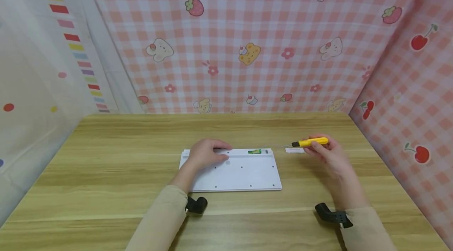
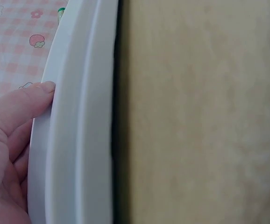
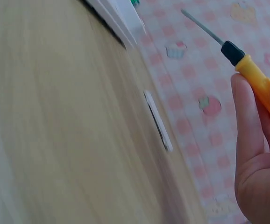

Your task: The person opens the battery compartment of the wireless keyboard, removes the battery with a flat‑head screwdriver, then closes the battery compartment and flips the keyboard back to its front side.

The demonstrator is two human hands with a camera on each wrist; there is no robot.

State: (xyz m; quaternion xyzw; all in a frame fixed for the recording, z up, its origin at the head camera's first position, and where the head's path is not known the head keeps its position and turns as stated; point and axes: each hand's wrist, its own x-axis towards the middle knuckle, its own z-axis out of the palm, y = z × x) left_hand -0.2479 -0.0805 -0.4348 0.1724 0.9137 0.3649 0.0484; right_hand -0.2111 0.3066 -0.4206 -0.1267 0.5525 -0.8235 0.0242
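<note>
A white keyboard (image 1: 244, 176) lies face down on the table, its underside dotted with small dark screw spots. In its open battery slot near the back right sits a green battery (image 1: 255, 151). My left hand (image 1: 206, 154) grips the keyboard's raised back edge, with the thumb on the near side and the fingers beyond the edge. To the right, my right hand (image 1: 332, 158) holds a screwdriver (image 3: 254, 79) by its yellow handle, its thin metal shaft pointing left above the table. Below the screwdriver lies a small white cover (image 3: 158, 121), apart from the keyboard.
The wood-grain table (image 1: 106, 156) meets a pink checked cloth (image 1: 226, 78) at its back edge. A similar cloth (image 1: 417, 97) hangs along the right side, and a pale dotted cloth (image 1: 39, 82) on the left. Black wrist cameras sit on both forearms.
</note>
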